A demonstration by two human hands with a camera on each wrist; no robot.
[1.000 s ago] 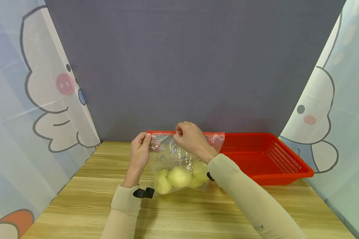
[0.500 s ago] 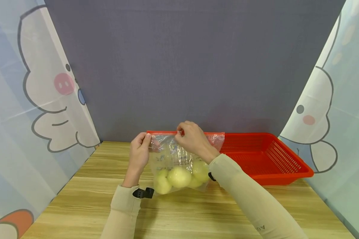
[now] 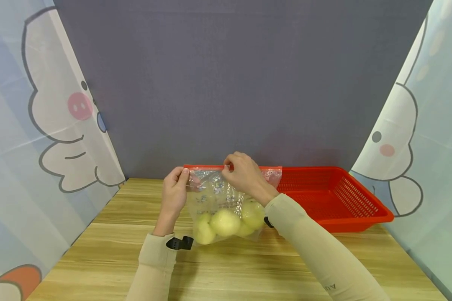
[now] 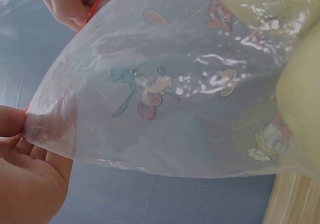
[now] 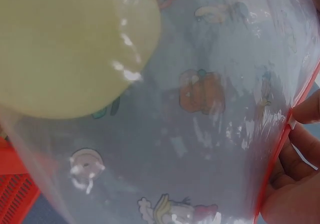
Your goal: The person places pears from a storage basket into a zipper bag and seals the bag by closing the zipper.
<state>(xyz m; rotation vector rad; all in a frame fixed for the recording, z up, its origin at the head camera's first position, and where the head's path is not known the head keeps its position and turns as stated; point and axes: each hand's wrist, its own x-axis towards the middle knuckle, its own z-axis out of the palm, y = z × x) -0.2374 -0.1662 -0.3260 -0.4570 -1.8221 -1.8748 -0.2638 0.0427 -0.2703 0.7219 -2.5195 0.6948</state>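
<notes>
A clear zip bag (image 3: 214, 194) with cartoon prints and a red top strip (image 3: 203, 167) hangs upright over the table. Several pale yellow-green round fruits (image 3: 226, 223) lie at its bottom. My left hand (image 3: 175, 190) pinches the bag's top left corner, thumb in front; in the left wrist view the film stretches taut from that corner. Near the middle of the strip, my right hand (image 3: 245, 173) pinches a small whitish slider (image 5: 291, 121) between thumb and fingers. My right forearm covers part of the bag's right side.
An open red plastic basket (image 3: 327, 205) with slotted walls stands on the wooden table (image 3: 109, 238) at the right, partly behind the bag. A dark grey cloth (image 3: 226, 83) rises at the back. Cartoon-printed curtains (image 3: 60, 138) flank both sides.
My right hand has slid slightly to the right along the red strip. The left hand keeps its grip at the corner, and the bag hangs nearly as before.
</notes>
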